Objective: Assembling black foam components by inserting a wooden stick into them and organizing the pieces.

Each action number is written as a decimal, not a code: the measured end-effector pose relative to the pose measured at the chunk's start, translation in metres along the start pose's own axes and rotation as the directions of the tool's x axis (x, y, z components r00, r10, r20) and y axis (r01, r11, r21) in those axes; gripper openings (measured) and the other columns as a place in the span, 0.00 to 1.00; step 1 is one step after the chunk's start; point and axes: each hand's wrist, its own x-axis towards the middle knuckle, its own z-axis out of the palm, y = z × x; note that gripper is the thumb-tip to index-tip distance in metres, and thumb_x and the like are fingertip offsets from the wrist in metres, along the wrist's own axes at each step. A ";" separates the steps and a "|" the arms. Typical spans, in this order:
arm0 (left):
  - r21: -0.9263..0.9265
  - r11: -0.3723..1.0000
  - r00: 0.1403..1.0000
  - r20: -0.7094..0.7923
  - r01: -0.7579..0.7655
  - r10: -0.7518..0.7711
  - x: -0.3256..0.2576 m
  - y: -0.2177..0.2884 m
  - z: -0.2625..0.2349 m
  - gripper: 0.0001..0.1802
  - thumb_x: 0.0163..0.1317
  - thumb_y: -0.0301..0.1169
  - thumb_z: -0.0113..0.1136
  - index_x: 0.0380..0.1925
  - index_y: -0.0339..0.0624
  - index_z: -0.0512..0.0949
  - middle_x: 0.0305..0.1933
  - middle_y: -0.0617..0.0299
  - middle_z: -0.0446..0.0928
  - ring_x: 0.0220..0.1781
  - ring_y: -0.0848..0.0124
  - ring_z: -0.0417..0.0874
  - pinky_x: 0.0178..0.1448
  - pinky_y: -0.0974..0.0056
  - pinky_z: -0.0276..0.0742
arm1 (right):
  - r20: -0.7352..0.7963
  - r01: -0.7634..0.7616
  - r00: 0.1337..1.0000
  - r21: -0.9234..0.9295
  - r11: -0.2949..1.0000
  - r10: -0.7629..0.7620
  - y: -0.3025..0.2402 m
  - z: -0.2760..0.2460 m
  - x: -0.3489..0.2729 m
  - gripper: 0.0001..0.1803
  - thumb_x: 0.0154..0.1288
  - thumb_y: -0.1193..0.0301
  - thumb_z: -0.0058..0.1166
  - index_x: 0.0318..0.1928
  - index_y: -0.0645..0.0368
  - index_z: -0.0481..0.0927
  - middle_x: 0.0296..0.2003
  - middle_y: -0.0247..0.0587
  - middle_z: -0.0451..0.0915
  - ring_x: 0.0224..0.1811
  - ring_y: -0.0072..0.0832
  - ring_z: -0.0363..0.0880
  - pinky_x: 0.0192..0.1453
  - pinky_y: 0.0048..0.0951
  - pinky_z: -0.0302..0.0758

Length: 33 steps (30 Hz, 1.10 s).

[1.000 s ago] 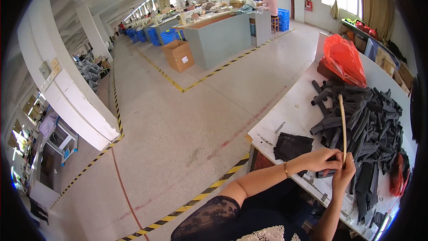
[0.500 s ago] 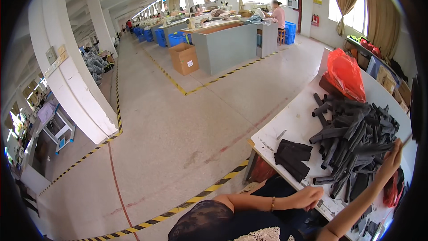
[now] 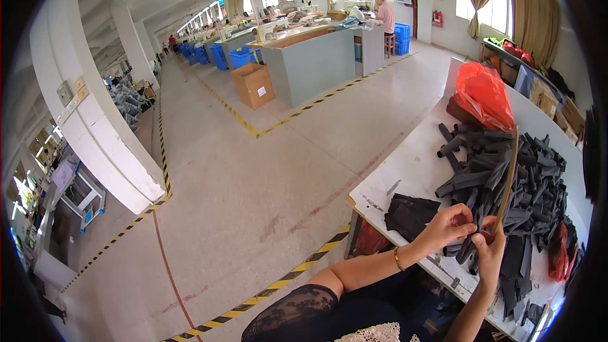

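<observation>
My left hand (image 3: 451, 227) pinches the edge of a black fabric tube (image 3: 467, 248) over the near side of the white table (image 3: 405, 174). Close beside it, my right hand (image 3: 491, 254) grips a long, thin wooden stick (image 3: 508, 180) that slants up and away over the pile. The right thumb also appears to rest on the fabric tube. Behind both hands lies a heap of black fabric tubes (image 3: 538, 174). To the left of my hands, flat black fabric pieces (image 3: 408, 215) rest near the table edge. Fingers partly hide the held tube.
A red plastic bag (image 3: 484, 98) stands at the table's far end; another red bag (image 3: 559, 256) lies at the right. A raised panel (image 3: 557, 130) borders the table. Beyond are a cardboard box (image 3: 252, 85), grey workbenches (image 3: 310, 66), a pillar (image 3: 95, 107) and a seated person (image 3: 385, 14).
My right hand has come nearer with the stick, which now points up and away. My left hand has moved forward to meet it and now pinches a fabric tube.
</observation>
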 end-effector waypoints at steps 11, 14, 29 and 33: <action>-0.058 0.998 0.995 -0.095 -0.020 0.015 0.010 -0.022 -0.004 0.10 0.71 0.37 0.58 0.39 0.43 0.74 0.32 0.74 0.69 0.35 0.83 0.69 0.39 0.74 0.68 | -0.134 -0.168 0.976 0.019 0.986 0.169 0.040 0.000 -0.006 0.16 0.66 0.63 0.65 0.29 0.57 0.72 0.19 0.18 0.62 0.20 0.09 0.54 0.23 0.17 0.48; 0.077 0.996 0.992 -0.109 -0.051 0.060 0.014 -0.022 -0.012 0.10 0.73 0.39 0.55 0.38 0.44 0.73 0.32 0.75 0.67 0.36 0.85 0.67 0.41 0.75 0.67 | -0.070 -0.172 0.984 -0.129 0.977 0.164 0.041 -0.001 -0.007 0.16 0.65 0.66 0.66 0.29 0.57 0.70 0.20 0.17 0.60 0.24 0.11 0.53 0.27 0.19 0.48; 0.203 0.979 0.864 -0.498 0.032 0.075 0.009 -0.036 -0.037 0.19 0.73 0.42 0.56 0.33 0.35 0.80 0.30 0.71 0.76 0.34 0.83 0.72 0.37 0.73 0.70 | 0.078 -0.278 0.954 -0.134 0.951 0.290 0.030 0.025 0.003 0.08 0.67 0.70 0.60 0.36 0.61 0.76 0.24 0.23 0.63 0.28 0.13 0.59 0.30 0.21 0.59; -0.035 0.989 0.853 -0.511 -0.144 0.106 0.036 -0.029 -0.036 0.20 0.75 0.41 0.48 0.31 0.36 0.77 0.25 0.63 0.74 0.21 0.77 0.71 0.25 0.71 0.68 | -0.143 -0.125 0.985 -0.218 0.968 0.095 0.045 -0.018 0.015 0.10 0.67 0.69 0.60 0.34 0.60 0.74 0.22 0.23 0.65 0.27 0.14 0.60 0.30 0.23 0.61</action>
